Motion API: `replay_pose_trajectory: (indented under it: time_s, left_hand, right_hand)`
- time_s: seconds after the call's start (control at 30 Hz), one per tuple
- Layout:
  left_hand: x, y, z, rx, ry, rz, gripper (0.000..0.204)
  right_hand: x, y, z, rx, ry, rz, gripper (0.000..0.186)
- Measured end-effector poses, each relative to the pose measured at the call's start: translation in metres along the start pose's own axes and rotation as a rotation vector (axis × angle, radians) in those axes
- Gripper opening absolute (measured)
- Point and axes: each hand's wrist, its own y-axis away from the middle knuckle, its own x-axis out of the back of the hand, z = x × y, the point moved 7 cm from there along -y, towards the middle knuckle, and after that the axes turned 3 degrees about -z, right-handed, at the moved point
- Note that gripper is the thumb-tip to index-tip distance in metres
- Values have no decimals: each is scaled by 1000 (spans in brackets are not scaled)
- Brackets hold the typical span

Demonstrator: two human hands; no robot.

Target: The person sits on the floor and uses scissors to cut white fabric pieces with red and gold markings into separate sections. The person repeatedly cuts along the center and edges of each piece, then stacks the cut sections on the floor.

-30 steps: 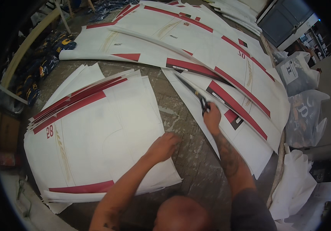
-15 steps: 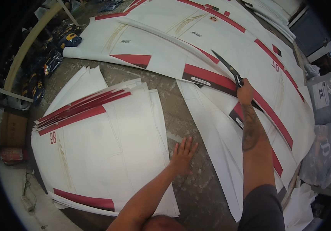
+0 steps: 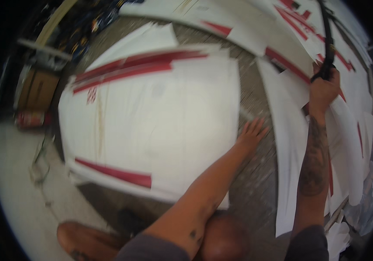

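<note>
My right hand [image 3: 324, 89] grips black-handled scissors [image 3: 329, 43], their long blades pointing away from me over a large white printed sheet [image 3: 234, 15] with red bands. Part of this sheet curls up next to my right forearm. My left hand [image 3: 254, 132] lies palm down with fingers spread on the worn brown surface [image 3: 251, 174], just off the right edge of a stack of white sheets [image 3: 186, 122]. Red bands and gold patterns mark this stack, and its far edges are fanned out. Motion blur hides whether the scissor blades are touching the sheet.
Narrow white sheets [image 3: 284, 143] lie between my two arms. At the left stand a cardboard box [image 3: 38, 89] and a red object [image 3: 32, 118], with a cable [image 3: 43, 161] on the pale floor. Plastic-wrapped dark bundles [image 3: 95, 26] lie far left, clear plastic bags [image 3: 364, 204] at right.
The view has swung to the right and nearer, so my knees now show below. My right hand still holds the scissors, now pointing straighter away. The large sheet has shifted and curled.
</note>
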Motion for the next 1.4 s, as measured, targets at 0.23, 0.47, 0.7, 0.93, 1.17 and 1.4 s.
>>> replay_pose_trajectory:
  time_s: [0.23, 0.47, 0.7, 0.93, 1.17, 1.4]
  left_hand:
    - [11, 126, -123, 289, 1492, 722, 37]
    - [23, 237, -203, 542, 1469, 1003, 106]
    - [40, 230, -232, 949, 1082, 1318, 99]
    - [-30, 316, -306, 1100, 1330, 1572, 76]
    - [20, 355, -236, 965, -8, 1234, 71]
    - [-31, 267, -102, -103, 114, 364, 40]
  right_hand:
    - [39, 286, -23, -448, -86, -336, 20]
    - [194, 433, 14, -675, 460, -410, 24]
    - [269, 500, 35, -892, 563, -246, 32]
    - [223, 418, 12, -488, 556, -283, 24]
    - [242, 482, -63, -1232, -343, -627, 29]
    - [266, 537, -115, -1410, -317, -980, 42]
